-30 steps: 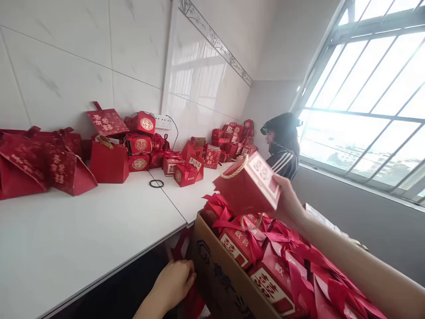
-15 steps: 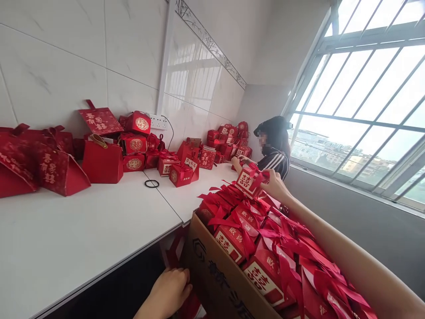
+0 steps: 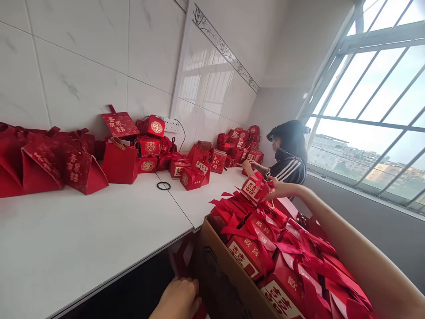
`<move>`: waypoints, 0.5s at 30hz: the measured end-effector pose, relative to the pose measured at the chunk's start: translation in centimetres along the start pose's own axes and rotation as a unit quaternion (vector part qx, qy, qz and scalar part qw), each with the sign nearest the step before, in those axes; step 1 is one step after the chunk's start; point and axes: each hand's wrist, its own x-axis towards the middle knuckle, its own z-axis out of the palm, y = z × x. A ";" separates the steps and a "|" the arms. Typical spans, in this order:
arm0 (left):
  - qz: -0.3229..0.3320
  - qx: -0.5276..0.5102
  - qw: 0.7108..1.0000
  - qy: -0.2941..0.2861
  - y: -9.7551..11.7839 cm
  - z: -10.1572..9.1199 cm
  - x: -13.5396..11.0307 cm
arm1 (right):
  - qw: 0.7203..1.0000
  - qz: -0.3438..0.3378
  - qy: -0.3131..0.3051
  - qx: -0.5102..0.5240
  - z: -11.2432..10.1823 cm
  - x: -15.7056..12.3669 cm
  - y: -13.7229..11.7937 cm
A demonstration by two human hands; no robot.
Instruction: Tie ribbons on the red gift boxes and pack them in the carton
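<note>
In the head view my right hand (image 3: 280,188) is closed on a small red gift box (image 3: 251,188) with a gold-on-cream double-happiness label and a red ribbon. That box is at the far end of a cardboard carton (image 3: 221,274), just above the others. The carton is packed with similar ribbon-tied gift boxes (image 3: 244,254). My left hand (image 3: 181,297) is low beside the carton's near left side, below the table edge. Its fingers are curled; what they hold, if anything, is hidden. Something red shows beneath it.
A white table (image 3: 109,226) stretches to the left. Red gift bags (image 3: 86,170) and stacked red boxes (image 3: 149,153) line the tiled wall, with a power strip (image 3: 171,125) behind. A black ring (image 3: 163,186) lies on the tabletop. Another person (image 3: 288,155) works at the far end, near the barred window.
The view has shifted, so the table and boxes appear further right. My right hand and its gift box sit slightly lower, closer to the carton's contents. My left hand stays curled beside the carton.
</note>
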 end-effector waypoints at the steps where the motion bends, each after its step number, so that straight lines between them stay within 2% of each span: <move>1: 0.001 -0.005 1.000 -0.004 0.0 0.1 0.1 | 1.000 -0.006 -0.015 -0.007 -1.1 0.0 -0.6; 3: 0.004 -0.019 1.000 -0.008 -0.2 0.5 0.6 | 0.998 -0.054 -0.011 -0.024 -2.5 0.3 -3.0; 4: 0.003 -0.024 1.000 -0.010 -0.3 0.7 0.9 | 0.995 -0.091 -0.002 -0.034 -2.6 0.6 -4.8; 6: -0.001 -0.027 0.999 -0.018 -0.5 0.9 1.4 | 0.987 -0.157 0.008 -0.046 -1.0 1.4 -9.1; 8: -0.010 -0.023 0.999 -0.039 -0.5 0.9 1.9 | 0.985 -0.164 -0.036 -0.037 2.5 2.5 -13.5; 9: -0.015 -0.021 0.998 -0.050 -0.4 0.9 2.1 | 0.986 -0.141 -0.077 -0.033 4.6 3.1 -15.5; 11: -0.024 -0.026 0.997 -0.067 -0.3 0.7 2.3 | 0.985 -0.121 -0.118 -0.028 9.0 4.2 -18.8; 13: -0.035 -0.039 0.996 -0.070 -0.3 0.7 2.5 | 0.986 -0.096 -0.133 -0.021 12.8 5.3 -20.8; 15: -0.043 -0.050 0.996 -0.061 -0.5 0.8 2.7 | 0.989 -0.066 -0.131 -0.014 15.5 6.3 -22.0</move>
